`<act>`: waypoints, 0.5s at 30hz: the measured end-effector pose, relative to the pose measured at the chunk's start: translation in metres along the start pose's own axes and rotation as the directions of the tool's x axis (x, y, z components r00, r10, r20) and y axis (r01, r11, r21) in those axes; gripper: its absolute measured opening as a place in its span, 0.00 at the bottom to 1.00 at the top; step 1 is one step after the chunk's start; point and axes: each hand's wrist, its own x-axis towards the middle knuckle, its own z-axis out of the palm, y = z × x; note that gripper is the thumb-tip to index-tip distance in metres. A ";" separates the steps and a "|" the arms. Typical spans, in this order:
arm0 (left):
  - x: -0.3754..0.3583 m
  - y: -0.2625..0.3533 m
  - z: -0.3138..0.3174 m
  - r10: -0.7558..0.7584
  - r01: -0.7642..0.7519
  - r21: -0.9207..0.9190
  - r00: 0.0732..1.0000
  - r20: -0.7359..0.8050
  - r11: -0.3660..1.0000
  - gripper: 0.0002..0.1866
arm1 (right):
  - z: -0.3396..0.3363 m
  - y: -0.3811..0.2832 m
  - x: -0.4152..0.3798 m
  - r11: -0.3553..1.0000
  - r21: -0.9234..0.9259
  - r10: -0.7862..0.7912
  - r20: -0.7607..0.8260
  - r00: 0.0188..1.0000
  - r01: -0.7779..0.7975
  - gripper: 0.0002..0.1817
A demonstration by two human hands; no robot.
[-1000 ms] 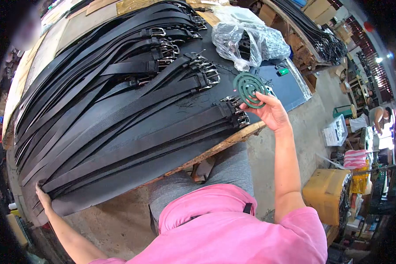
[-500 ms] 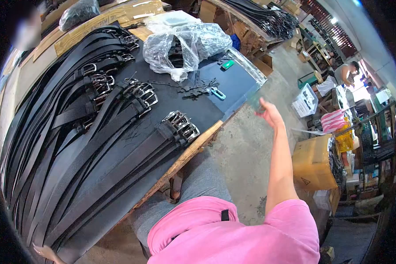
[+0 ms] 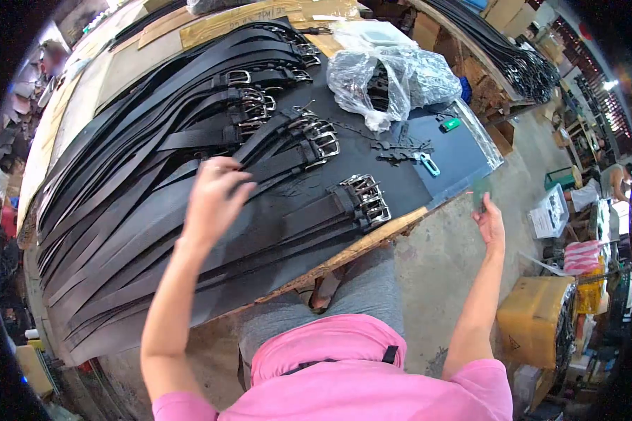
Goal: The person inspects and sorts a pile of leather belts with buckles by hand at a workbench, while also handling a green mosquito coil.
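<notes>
My left hand (image 3: 216,200) is above the black belts (image 3: 154,175) on the table, fingers loosely bent and apart, with nothing visible in it. Beyond it, metal buckles (image 3: 316,137) cluster at the belt ends. Nearer the front edge lies a smaller bundle of belts with its own buckles (image 3: 365,200). Past the table's right edge, my right hand (image 3: 491,224) is raised over the floor, fingers curled. A faint, see-through greenish patch (image 3: 482,189) shows at its fingertips, too blurred to name.
On the table's far part lie a clear plastic bag (image 3: 369,84), small black pieces (image 3: 400,149), a light-blue handled tool (image 3: 427,163) and a green object (image 3: 450,125). A cardboard box (image 3: 534,316) stands on the floor at right. Another person (image 3: 614,182) sits in the distance.
My left hand has come up from the near-left end of the belts to above their middle. The view has turned left; my right hand remains beyond the table edge.
</notes>
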 end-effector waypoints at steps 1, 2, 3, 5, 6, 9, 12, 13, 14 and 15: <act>0.008 0.002 0.023 0.058 -0.056 -0.046 0.998 0.026 0.997 0.11 | 0.001 0.001 0.000 0.999 -0.041 0.024 -0.009 1.000 -0.024 0.14; 0.015 0.006 0.044 0.088 -0.086 -0.084 0.996 0.020 0.993 0.10 | 0.002 0.002 0.000 0.995 -0.085 0.047 -0.019 0.999 -0.048 0.12; 0.021 0.012 0.062 0.089 -0.089 -0.095 0.996 0.001 0.991 0.10 | 0.005 -0.001 -0.004 1.000 0.007 0.022 0.012 1.000 -0.022 0.12; 0.030 0.022 0.083 0.012 -0.014 -0.104 1.000 -0.019 0.995 0.12 | 0.019 -0.012 -0.019 0.981 0.190 -0.033 0.063 0.997 0.020 0.10; 0.033 0.023 0.091 -0.040 0.039 -0.124 0.999 -0.009 0.991 0.13 | 0.024 -0.016 -0.023 0.977 0.209 -0.056 0.088 0.995 0.037 0.10; 0.041 0.029 0.099 -0.019 0.024 0.036 0.991 -0.129 0.999 0.17 | 0.044 -0.028 -0.033 0.961 0.266 -0.119 0.135 0.984 0.080 0.09; 0.043 0.025 0.104 -0.023 0.029 0.052 0.993 -0.116 0.998 0.22 | 0.076 -0.039 -0.038 0.946 0.307 -0.157 0.161 0.974 0.101 0.08; 0.043 0.025 0.104 -0.019 0.024 0.047 0.994 -0.112 0.999 0.22 | 0.090 -0.044 -0.040 0.944 0.311 -0.172 0.196 0.965 0.105 0.07; 0.044 0.026 0.103 -0.015 0.020 0.043 0.994 -0.109 0.999 0.23 | 0.103 -0.047 -0.040 0.943 0.316 -0.189 0.234 0.954 0.109 0.07; 0.044 0.026 0.103 -0.011 0.016 0.041 0.994 -0.106 0.999 0.24 | 0.117 -0.048 -0.040 0.942 0.316 -0.194 0.254 0.948 0.108 0.07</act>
